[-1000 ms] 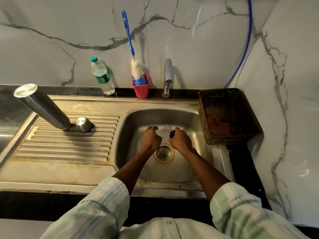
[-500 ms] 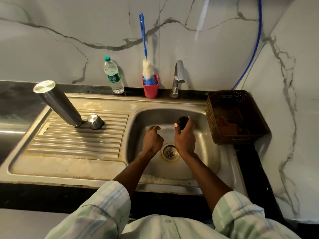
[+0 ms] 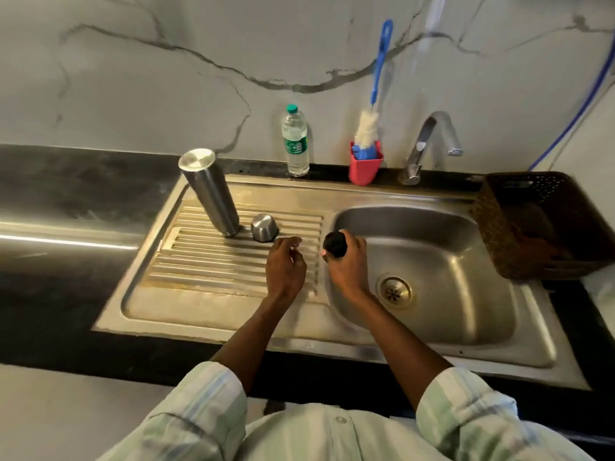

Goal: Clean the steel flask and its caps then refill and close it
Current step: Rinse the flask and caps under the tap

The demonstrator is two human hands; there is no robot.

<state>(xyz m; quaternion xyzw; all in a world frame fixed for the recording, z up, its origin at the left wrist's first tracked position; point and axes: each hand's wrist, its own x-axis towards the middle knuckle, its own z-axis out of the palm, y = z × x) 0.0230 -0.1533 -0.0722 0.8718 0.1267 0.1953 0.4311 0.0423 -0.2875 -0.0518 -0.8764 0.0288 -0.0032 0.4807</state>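
The steel flask point(image 3: 209, 191) stands upside down on the ribbed drainboard point(image 3: 206, 261), left of the basin. Its steel cap point(image 3: 264, 226) sits upside down right beside it. My right hand point(image 3: 346, 264) grips a small black inner cap point(image 3: 335, 243) over the ridge between drainboard and basin. My left hand point(image 3: 285, 266) hovers over the drainboard just below the steel cap, fingers loosely curled and holding nothing.
The sink basin point(image 3: 432, 254) with its drain point(image 3: 395, 292) lies to the right. At the back stand a plastic water bottle point(image 3: 295, 141), a red holder point(image 3: 365, 166) with a blue bottle brush point(image 3: 372, 111), and the tap point(image 3: 429, 144). A brown basket point(image 3: 545, 224) sits far right.
Both hands have left the basin and moved left to the drainboard edge. My right hand carried the black cap along. The view has swung left.
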